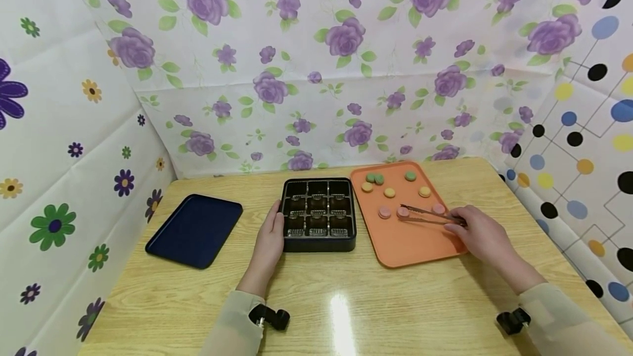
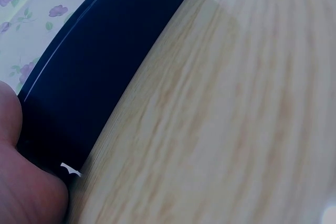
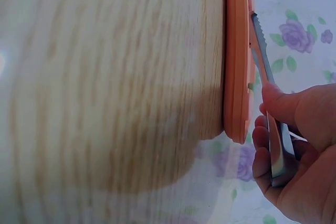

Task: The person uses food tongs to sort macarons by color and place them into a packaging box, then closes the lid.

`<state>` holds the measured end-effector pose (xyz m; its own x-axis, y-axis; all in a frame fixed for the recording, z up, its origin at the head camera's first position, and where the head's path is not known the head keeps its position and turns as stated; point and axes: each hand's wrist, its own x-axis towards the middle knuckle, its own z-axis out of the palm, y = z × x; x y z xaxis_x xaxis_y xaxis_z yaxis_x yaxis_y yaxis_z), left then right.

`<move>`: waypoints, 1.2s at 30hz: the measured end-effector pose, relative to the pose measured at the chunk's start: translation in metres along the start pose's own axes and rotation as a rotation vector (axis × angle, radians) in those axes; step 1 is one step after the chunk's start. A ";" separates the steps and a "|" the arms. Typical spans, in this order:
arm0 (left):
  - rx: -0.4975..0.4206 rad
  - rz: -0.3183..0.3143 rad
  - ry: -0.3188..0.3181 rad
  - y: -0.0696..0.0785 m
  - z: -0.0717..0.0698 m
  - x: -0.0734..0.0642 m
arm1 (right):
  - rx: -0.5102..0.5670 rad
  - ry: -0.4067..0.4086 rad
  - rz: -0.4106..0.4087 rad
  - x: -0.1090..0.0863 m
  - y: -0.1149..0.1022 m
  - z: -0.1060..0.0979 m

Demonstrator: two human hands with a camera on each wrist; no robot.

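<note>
**Slipping or over-squeezing is looming as the main risk at the tongs point(image 1: 445, 217)**

In the head view, the right hand point(image 1: 482, 235) is gripping the tongs over the orange tray point(image 1: 410, 249), on the right of the table point(image 1: 301, 290). The tips are lying either side of a pink macaron point(image 1: 403, 212), the middle one of three in the near row; whether they are touching it, I cannot tell. Uneven pressure could be sending it skidding sideways, and too hard a squeeze could be cracking its shell. A second pink macaron point(image 1: 384, 212) is sitting just left of the tips, so overshooting could be knocking it. A third pink macaron point(image 1: 438, 209) is lying close to the far arm of the tongs, where a sideways sweep could be catching it. The left hand point(image 1: 269, 229) is resting against the left side of the black box point(image 1: 318, 244), fingers fairly straight; a firm push there could be nudging the box into the tray just beside it.

In the left wrist view, that hand is lying at the box's near left corner. Its fingertips are not showing, so how firmly it is pressing is unclear.

In the right wrist view, thumb and curled fingers are clamping the tongs well behind the tips, so a small wrist turn could be swinging them wide. The tray's edge is mostly hiding the macarons.
</note>
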<state>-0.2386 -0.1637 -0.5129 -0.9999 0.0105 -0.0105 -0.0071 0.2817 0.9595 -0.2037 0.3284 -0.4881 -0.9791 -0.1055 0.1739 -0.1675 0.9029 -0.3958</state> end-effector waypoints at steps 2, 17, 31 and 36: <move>0.003 0.001 -0.001 0.000 0.000 0.001 | 0.001 0.008 0.002 0.000 -0.001 0.000; -0.004 0.008 -0.001 0.000 0.000 0.000 | 0.005 0.031 0.011 -0.001 -0.002 -0.003; -0.001 0.008 -0.001 -0.001 -0.001 0.001 | 0.023 0.095 -0.014 -0.002 -0.005 -0.009; 0.005 0.005 0.005 -0.002 0.000 0.002 | 0.034 0.109 -0.028 0.000 -0.011 -0.013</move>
<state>-0.2404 -0.1646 -0.5151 -1.0000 0.0075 -0.0044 -0.0021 0.2861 0.9582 -0.2001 0.3236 -0.4717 -0.9558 -0.0828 0.2821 -0.2005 0.8853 -0.4196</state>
